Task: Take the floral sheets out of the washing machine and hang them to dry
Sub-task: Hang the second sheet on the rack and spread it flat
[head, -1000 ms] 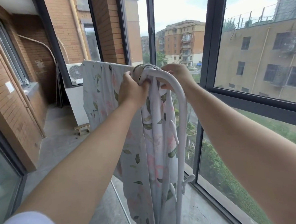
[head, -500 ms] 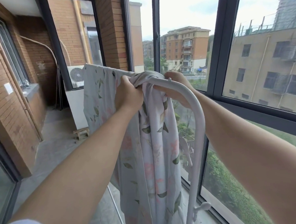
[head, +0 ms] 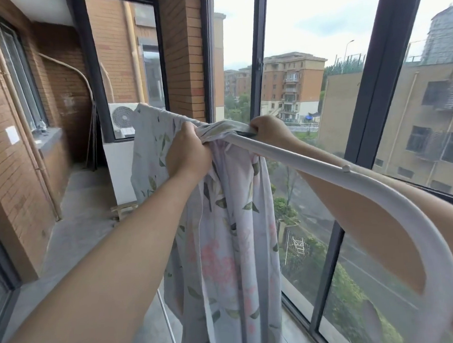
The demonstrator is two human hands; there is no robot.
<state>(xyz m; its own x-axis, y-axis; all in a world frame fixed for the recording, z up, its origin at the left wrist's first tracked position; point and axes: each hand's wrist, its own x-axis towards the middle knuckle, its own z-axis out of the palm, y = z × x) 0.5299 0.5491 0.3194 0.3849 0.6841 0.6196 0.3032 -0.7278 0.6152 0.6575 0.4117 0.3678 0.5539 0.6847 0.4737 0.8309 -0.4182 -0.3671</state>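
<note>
A pale floral sheet (head: 224, 245) with pink blooms and green leaves hangs over the white bar of a drying rack (head: 312, 163), draping down toward the floor. My left hand (head: 187, 152) grips a bunched fold of the sheet at the bar's near side. My right hand (head: 268, 129) reaches from behind the bar and pinches the sheet's gathered top edge against the rail. The rack's rounded corner (head: 434, 251) curves down at the right, in front of my right forearm. The washing machine is out of view.
Tall dark-framed windows (head: 322, 284) run along the right, close behind the rack. A brick wall (head: 5, 171) with a sill lines the left. The grey concrete balcony floor (head: 82, 222) stretches back to a low white wall (head: 119, 167), with an outdoor fan unit (head: 121, 119) behind the glass above it.
The view has moved closer and the rack bar now stretches long to the right. Both hands have slid the bunched sheet along the bar, away from the rounded corner, still gripping it.
</note>
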